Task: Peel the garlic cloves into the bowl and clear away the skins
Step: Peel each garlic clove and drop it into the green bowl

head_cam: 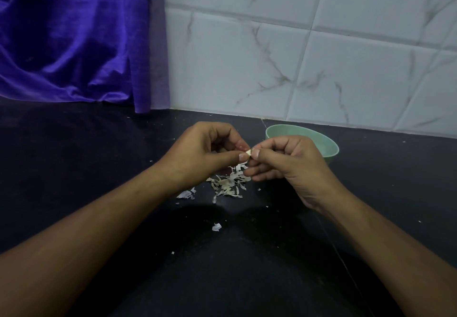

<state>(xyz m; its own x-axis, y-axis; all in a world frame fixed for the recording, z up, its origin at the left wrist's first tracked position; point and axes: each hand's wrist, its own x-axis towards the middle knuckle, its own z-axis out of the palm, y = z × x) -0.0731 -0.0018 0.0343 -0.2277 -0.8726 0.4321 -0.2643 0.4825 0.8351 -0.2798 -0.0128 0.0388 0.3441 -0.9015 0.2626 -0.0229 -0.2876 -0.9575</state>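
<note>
Entry: garlic clove (248,153), one, held above the counter between both hands. Only a small pale corner shows between the thumb tips, so we cannot tell its long axis. Left hand (205,151): fingers curled, thumb and forefinger pinching the clove from the left. Right hand (284,166): fingers likewise curled, thumb and forefinger pinching the same clove from the right, so that the two grips meet tip to tip. We judge this to be peeling in progress. Green bowl (300,128): one, standing on the counter behind and to the right of the clove, partly covered by the right hand, which is the nearer of the two. A finished clove would travel back and rightward to reach it. The hand hides much of the bowl's inside, and we cannot tell what it holds. Garlic skins (230,183): a loose heap on the counter directly below the hands, with stray flakes scattered nearer to us, none yet cleared. Surface: black stone countertop (99,168), dusted with small specks. Room: white marbled wall tiles (321,57) behind, and purple cloth (74,44) hanging at the left, down to the counter.
</note>
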